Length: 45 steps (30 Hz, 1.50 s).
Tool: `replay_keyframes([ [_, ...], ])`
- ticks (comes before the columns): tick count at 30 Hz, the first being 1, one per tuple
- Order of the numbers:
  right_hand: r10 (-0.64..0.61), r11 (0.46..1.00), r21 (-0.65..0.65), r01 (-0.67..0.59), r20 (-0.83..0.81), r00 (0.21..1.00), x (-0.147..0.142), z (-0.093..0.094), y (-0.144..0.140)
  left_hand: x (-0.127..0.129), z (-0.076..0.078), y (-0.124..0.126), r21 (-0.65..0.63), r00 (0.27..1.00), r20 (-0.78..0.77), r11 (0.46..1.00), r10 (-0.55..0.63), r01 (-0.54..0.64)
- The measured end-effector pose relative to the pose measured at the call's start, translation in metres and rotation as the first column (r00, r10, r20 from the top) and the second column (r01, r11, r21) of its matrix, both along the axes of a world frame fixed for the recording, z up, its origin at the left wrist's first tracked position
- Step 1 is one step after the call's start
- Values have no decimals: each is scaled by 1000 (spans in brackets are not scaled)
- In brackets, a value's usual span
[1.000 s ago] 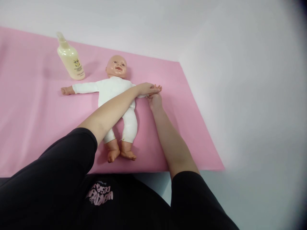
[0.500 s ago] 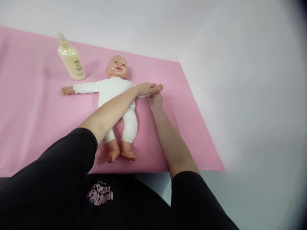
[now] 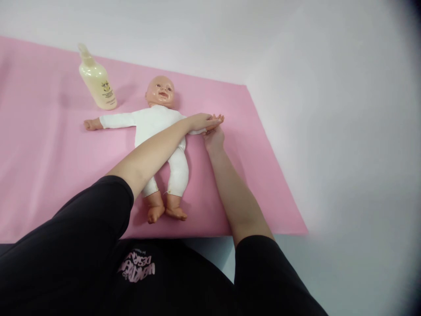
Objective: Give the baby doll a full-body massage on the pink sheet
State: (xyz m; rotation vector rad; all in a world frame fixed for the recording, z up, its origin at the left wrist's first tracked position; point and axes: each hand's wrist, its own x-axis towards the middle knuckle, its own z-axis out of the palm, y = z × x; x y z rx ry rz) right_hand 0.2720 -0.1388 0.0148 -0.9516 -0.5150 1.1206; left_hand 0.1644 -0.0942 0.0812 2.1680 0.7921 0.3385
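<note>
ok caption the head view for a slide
Left hand and right hand touching a doll's hand, bottle standing on pink cover

Black shirt (image 3: 177, 281): pink lettering (image 3: 137, 267) on the chest, bold capitals in stacked lines, bent with the fabric; one line seems to start "DESI", the rest unreadable. Pale yellow pump bottle (image 3: 96, 84): dark print (image 3: 108, 95) sits below a small emblem (image 3: 105, 86), too tiny to read.
</note>
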Motion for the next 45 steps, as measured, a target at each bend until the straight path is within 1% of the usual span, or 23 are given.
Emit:
replay_keyframes([
  [3,-44,999,-17,43,-53,998,-3,5,-3,0,1,1,43,999,-34,999,3,-1],
  [6,-6,1000,-1,6,-47,999,-3,9,-4,0,3,0,90,998,-64,996,17,-11],
  [8,13,1000,3,-13,-56,998,-2,10,-4,0,4,0,100,998,-61,995,18,-12],
  [12,9,1000,3,-9,-53,999,-3,11,-5,-1,5,-1,115,998,-54,993,19,-12],
  [15,11,1000,-10,-11,-39,999,-3,12,-6,-1,5,0,116,997,-80,993,1,8],
  [18,5,999,-34,-8,-76,997,-3,13,-7,-1,6,1,125,994,-107,992,-3,16],
  [20,7,1000,-15,-8,-94,996,-3,13,-7,0,6,1,134,994,-112,991,-3,18],
  [24,29,999,44,-26,-77,997,-2,10,-4,2,3,4,149,991,-131,988,-9,29],
  [30,15,998,62,-10,-92,996,-2,7,-1,3,0,8,119,995,-87,991,-55,65],
  [33,22,998,59,-18,-78,997,-2,7,-2,2,1,6,115,995,-88,992,-38,48],
  [36,20,1000,23,-19,-57,998,-1,7,-2,1,3,3,99,997,-79,995,-17,25],
  [41,2,1000,-25,-4,-51,999,0,8,-3,-1,4,0,41,999,-41,999,-16,18],
  [45,25,1000,-9,-25,-35,999,0,8,-3,-2,6,-3,53,999,-47,998,17,-14],
])
